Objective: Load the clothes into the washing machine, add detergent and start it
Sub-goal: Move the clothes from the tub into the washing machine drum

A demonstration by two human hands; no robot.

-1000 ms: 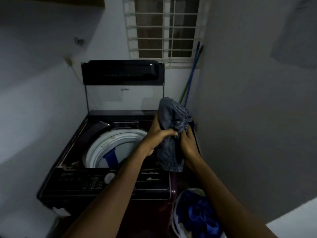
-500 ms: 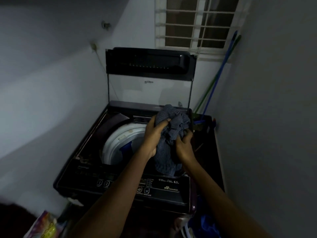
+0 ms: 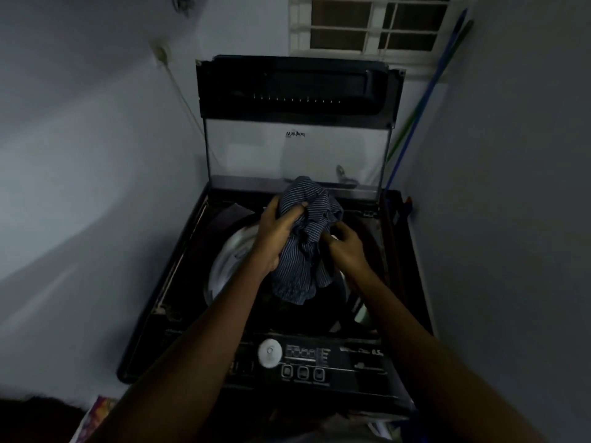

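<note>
A dark top-loading washing machine (image 3: 179,292) stands in the corner with its glass lid (image 3: 294,123) raised upright. Its pale drum rim (image 3: 227,260) shows under my hands. A bunched dark-blue striped garment (image 3: 303,251) hangs over the drum opening. My left hand (image 3: 276,233) grips the garment's left side, fingers dug into the cloth. My right hand (image 3: 347,243) holds its right side with curled fingers. The garment's lower end dangles into the opening. The control panel (image 3: 319,359) with a white knob runs along the front edge.
Walls close in on the left and right. Blue and green broom handles (image 3: 422,100) lean in the back right corner below a barred window (image 3: 371,24). A colourful packet (image 3: 99,410) lies on the floor at the lower left.
The view has moved closer and over the machine. Both hands have carried the striped garment from the right side to above the drum and lowered it toward the opening.
</note>
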